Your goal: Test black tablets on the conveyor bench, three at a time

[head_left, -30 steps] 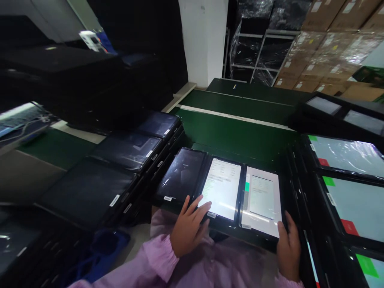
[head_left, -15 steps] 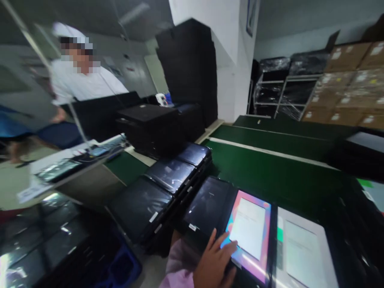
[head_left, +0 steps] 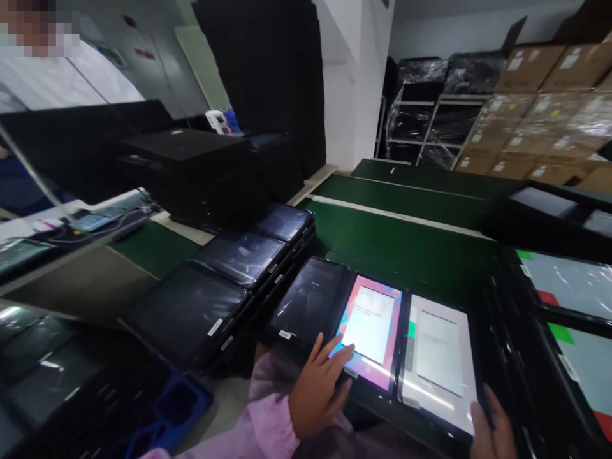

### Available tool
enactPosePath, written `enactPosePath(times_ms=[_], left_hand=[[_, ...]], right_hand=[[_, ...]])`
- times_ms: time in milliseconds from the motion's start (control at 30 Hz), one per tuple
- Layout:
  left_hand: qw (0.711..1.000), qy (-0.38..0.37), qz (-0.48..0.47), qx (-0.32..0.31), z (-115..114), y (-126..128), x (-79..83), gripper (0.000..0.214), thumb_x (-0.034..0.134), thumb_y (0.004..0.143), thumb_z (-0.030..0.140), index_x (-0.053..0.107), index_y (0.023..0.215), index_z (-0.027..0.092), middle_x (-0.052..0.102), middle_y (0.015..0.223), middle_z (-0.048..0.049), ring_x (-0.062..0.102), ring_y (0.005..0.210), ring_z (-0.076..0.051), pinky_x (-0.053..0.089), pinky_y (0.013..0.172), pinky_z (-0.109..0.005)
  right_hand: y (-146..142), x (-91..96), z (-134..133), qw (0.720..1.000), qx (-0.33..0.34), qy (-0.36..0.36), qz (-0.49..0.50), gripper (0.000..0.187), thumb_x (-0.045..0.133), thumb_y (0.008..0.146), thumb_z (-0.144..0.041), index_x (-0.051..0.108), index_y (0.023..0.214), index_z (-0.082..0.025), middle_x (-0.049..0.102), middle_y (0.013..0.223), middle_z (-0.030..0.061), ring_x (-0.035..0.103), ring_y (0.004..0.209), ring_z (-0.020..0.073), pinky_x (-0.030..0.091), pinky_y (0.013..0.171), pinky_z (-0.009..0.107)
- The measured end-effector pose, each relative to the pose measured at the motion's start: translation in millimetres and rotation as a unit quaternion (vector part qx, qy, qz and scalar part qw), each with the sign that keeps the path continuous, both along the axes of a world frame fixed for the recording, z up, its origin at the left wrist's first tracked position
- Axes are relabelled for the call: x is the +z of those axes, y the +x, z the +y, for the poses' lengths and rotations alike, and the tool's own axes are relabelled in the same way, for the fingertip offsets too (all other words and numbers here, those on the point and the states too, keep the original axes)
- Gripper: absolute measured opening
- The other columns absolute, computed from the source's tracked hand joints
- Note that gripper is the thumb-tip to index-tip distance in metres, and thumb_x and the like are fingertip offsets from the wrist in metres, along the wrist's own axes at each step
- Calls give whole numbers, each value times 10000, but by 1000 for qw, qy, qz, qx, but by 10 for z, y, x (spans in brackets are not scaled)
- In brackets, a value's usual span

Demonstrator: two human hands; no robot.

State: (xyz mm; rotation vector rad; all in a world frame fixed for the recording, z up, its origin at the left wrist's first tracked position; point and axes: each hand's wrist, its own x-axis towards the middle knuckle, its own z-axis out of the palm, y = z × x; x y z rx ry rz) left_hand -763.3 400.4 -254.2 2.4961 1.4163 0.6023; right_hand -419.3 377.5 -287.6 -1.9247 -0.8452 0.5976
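Note:
My left hand (head_left: 319,390) lies with fingers spread over the lower left of a lit tablet (head_left: 370,328) with a pink and blue screen and a white window on it. Fingertips touch or nearly touch its glass. My right hand (head_left: 495,424), partly cut off by the bottom edge, is at the lower right corner of a tablet with a pale screen (head_left: 440,354). Its thumb is at the edge and its fingers stretch up beside it, apart. Left of these, a dark-screened tablet (head_left: 310,299) with a small white label lies in the same row.
Stacked trays of dark tablets (head_left: 191,312) stand at left, above a blue tray (head_left: 174,401). More tablets with green and red marks (head_left: 574,280) lie at right. Behind runs a green conveyor belt (head_left: 382,242). A person in white (head_left: 62,76) stands beyond black stacks (head_left: 191,166); cartons (head_left: 530,121) fill the back.
The view has tilted down and turned right. My right hand has come into view at the pale-screen tablet. My left hand stays at the pink-screen tablet, where a list-like page now shows.

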Motion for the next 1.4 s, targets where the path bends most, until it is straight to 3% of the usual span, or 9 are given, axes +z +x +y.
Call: enactPosePath(times_ms=[167, 367, 600, 733, 933, 1400], left_hand=[[1000, 12, 3, 5, 3, 8, -3, 560, 503, 996, 163, 426, 1550, 193, 613, 1492, -123, 390, 1541, -307, 300, 1264, -669], [1000, 21, -6, 1, -25, -13, 3, 583, 503, 995, 165, 406, 1570, 184, 612, 1491, -136, 400, 1535, -303, 279, 1282, -636], [998, 54, -21, -24, -160, -206, -77, 437, 511, 960, 99, 586, 1379, 201, 715, 1351, -66, 474, 1484, -260, 126, 1330, -596], [999, 44, 8, -2, -70, -143, -13, 482, 510, 988, 141, 522, 1469, 173, 695, 1389, -82, 444, 1504, -277, 120, 1330, -590], [999, 37, 18, 14, 123, 39, 113, 446, 472, 1037, 179, 501, 1481, 155, 659, 1442, -90, 397, 1533, -284, 131, 1323, -606], [1000, 17, 12, 9, 63, 18, 22, 616, 492, 1032, 221, 314, 1621, 184, 573, 1546, -95, 340, 1565, -302, 191, 1304, -641]], right_hand=[[-105, 86, 16, 1000, 1, 24, -11, 925, 547, 862, -806, 553, 1485, -123, 533, 1501, 184, 451, 1404, 428, 334, 1181, 594], [-152, 144, -16, 1000, -2, 23, 2, 888, 548, 882, -770, 543, 1491, -124, 521, 1511, 169, 442, 1411, 409, 373, 1160, 535], [-179, 188, -14, 1000, -3, 25, -6, 879, 537, 888, -762, 547, 1484, -117, 536, 1495, 172, 471, 1385, 393, 359, 1159, 517], [-189, 213, -11, 999, -3, 33, -10, 877, 539, 895, -751, 552, 1476, -94, 539, 1488, 185, 468, 1389, 398, 357, 1160, 519], [-167, 185, -29, 1000, -6, 22, -4, 832, 544, 903, -743, 555, 1485, -148, 548, 1485, 163, 479, 1378, 397, 346, 1168, 534], [-90, 64, -13, 998, -2, 54, -26, 829, 543, 907, -747, 584, 1442, -115, 561, 1466, 183, 491, 1372, 403, 347, 1166, 569]])
